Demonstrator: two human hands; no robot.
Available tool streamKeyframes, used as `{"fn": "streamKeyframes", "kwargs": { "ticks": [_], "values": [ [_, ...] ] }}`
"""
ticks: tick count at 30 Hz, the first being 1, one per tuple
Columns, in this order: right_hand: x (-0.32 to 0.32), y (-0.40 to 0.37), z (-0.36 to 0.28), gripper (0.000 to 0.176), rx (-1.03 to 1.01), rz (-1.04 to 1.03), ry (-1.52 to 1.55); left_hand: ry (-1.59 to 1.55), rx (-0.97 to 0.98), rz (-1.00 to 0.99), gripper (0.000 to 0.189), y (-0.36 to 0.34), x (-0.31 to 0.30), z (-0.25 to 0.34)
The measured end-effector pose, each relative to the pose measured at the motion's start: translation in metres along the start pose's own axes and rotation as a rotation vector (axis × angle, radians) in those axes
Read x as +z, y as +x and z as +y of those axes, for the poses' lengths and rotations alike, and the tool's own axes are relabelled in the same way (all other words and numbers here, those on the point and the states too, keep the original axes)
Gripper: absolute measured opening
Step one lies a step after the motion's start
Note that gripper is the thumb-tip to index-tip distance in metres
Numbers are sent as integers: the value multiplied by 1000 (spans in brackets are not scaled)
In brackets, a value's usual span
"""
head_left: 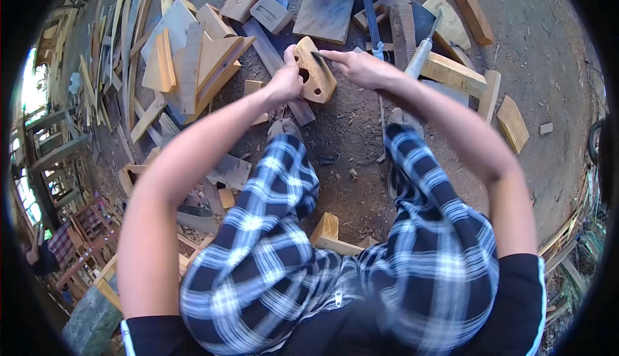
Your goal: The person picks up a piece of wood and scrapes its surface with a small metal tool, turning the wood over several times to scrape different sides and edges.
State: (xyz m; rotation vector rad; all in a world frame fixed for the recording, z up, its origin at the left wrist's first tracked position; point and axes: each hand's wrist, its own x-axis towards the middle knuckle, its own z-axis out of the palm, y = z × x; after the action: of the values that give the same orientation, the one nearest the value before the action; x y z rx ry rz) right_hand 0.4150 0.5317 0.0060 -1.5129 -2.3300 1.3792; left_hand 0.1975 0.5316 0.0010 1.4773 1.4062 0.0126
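My left hand is closed around the left side of a pale wooden block with rounded ends. The block is held tilted above the ground; dark holes pierce it, and a dark streak runs along its upper right face. My right hand is at the block's upper right edge, its index finger stretched toward the streak and the other fingers curled under. A narrow dark shape shows at that fingertip; I cannot tell whether it is held. A chisel-like tool with a pale handle lies beyond my right forearm.
Wood offcuts are heaped at the left, beside long thin strips. A square board lies ahead, with a long blue bar to its right. A beam and a loose block lie at the right. My knees flank bare dirt.
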Motion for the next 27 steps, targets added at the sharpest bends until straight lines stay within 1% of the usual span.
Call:
{"fn": "streamKeyframes", "kwargs": {
  "ticks": [1, 3, 4, 5, 7, 8, 9, 11, 12, 13, 15, 16, 17, 19, 20, 21, 23, 24, 25, 26, 27],
  "values": [
    [-25, -17, -18, 48, 40, -109, -77, 52, -80, -29, 78, 3, -4, 5],
    [-45, -29, -26, 49, 62, -106, -158, -266, -137, -171, 79, -5, -13, 25],
    [-67, -40, -42, 45, 93, -168, -134, -389, -141, -232, 79, -5, -17, 30],
    [-74, -43, -46, 45, 52, -140, -235, -400, -189, -231, 70, -6, -18, 35],
    [-92, -50, -58, 45, 79, -174, -385, -539, -142, -117, 60, 0, -14, 28],
    [-97, -49, -60, 45, 37, -205, -502, -513, -124, 39, 60, 1, -7, 23],
    [-101, -54, -70, 45, 93, -221, -452, -446, 8, 216, 68, 15, 5, 10],
    [-88, -45, -62, 45, 222, -195, -236, -133, 166, 515, 78, 11, 32, 3],
    [-62, -12, -23, 45, 71, -93, -275, 7, 162, 627, 77, 6, 40, 5],
    [-42, -8, -9, 45, 40, 34, -227, 0, 161, 627, 77, 5, 42, 8],
    [-1, -14, -2, 46, 8, 198, -131, -60, 210, 616, 73, -2, 40, 11],
    [3, -36, -29, 47, 124, 138, 64, 29, 235, 612, 71, -6, 40, 10],
    [8, -49, -45, 48, 250, 47, 212, 7, 237, 511, 73, -11, 40, 10],
    [40, -53, -40, 48, 280, 132, 266, 73, 302, 470, 77, -15, 50, -3],
    [52, -55, -34, 49, 268, 151, 291, 51, 330, 495, 77, -18, 57, -13],
    [56, -62, -39, 48, 276, 139, 439, 43, 330, 500, 77, -24, 64, -18],
    [62, -59, -36, 48, 266, 151, 474, -170, 223, 610, 74, -39, 70, -24],
    [71, -54, -31, 48, 259, 149, 467, -254, 211, 674, 64, -42, 77, -26],
    [78, -48, -27, 48, 265, 204, 384, -259, 213, 682, 64, -45, 83, -25],
    [82, -40, -21, 48, 268, 260, 298, -321, 178, 707, 58, -46, 88, -22],
    [77, -52, -44, 47, 326, 265, 425, -380, 140, 732, 52, -46, 92, -20]
  ]
}}
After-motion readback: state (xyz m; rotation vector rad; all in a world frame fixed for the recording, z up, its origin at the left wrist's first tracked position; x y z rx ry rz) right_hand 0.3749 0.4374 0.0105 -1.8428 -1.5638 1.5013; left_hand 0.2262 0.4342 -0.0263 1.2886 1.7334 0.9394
